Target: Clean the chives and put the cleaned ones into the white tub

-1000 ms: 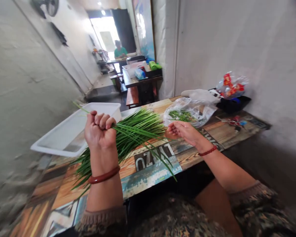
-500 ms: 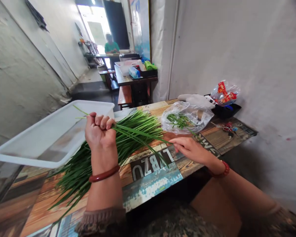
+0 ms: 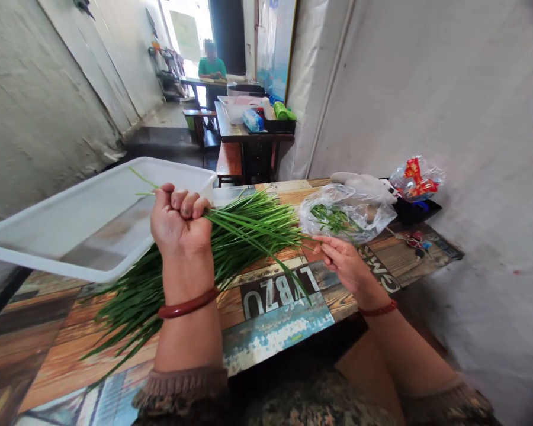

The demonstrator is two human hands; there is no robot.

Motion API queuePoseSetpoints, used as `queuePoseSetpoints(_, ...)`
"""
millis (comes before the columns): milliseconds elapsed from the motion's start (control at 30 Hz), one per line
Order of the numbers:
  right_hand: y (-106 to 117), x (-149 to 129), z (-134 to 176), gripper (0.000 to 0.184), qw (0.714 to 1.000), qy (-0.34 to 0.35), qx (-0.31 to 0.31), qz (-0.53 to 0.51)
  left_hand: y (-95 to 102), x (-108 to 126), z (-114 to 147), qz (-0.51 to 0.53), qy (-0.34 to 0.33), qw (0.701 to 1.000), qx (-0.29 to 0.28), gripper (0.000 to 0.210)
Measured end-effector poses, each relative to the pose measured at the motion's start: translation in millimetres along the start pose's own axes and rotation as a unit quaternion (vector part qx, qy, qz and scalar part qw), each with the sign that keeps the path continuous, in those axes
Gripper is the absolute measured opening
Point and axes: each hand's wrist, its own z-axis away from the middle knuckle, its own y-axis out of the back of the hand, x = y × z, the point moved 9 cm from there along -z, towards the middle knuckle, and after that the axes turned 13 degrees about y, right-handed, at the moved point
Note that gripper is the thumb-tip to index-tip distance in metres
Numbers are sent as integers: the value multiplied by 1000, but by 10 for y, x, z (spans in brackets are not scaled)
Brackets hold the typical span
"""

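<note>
My left hand (image 3: pixel 182 222) is closed in a fist around a few long garlic chives (image 3: pixel 257 236), raised above the table. Their cut-looking thin ends poke out past the thumb on the left, and the leaves trail right. My right hand (image 3: pixel 344 260) pinches the end of one of these strands between thumb and fingertips. Under and behind the left hand lies a large pile of garlic chives (image 3: pixel 128 316), spread slantwise across the tabletop. A clear plastic bag (image 3: pixel 373 219) with green scraps (image 3: pixel 335 218) in it lies just beyond my right hand.
A white plastic tub (image 3: pixel 39 260) stands at the left behind the pile. Keys (image 3: pixel 417 239), a red-printed plastic bag (image 3: pixel 420 177) and a black container (image 3: pixel 417 210) sit at the right by the wall. Farther off, a person (image 3: pixel 212 68) sits at another table.
The camera view has tilted slightly. My right hand has turned, its fingertips now a little higher and still pinching a strand. My left fist keeps its hold on the garlic chives.
</note>
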Motion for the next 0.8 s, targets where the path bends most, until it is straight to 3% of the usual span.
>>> queuePoseSetpoints(133, -328, 94, 75, 33, 994, -66, -27, -89, 26, 10, -61, -18, 3, 999, -48, 24)
queuePoseSetpoints(300, -682, -51, 163, 35, 990, -42, -125, -39, 95, 46, -90, 7, 3, 999, -45, 27)
queuePoseSetpoints(600, -477, -200, 125, 20, 983, 87, -71, 147, 82, 5, -87, -33, -1, 999, -32, 25)
queuePoseSetpoints(700, -379, -145, 151, 18, 990, 74, -43, 110, 110, 43, -66, -10, -3, 1000, -3, 30)
queuePoseSetpoints(800, -416, 13, 224, 21, 998, 17, -61, 19, 121, 65, -80, -7, 4, 1000, -8, 29)
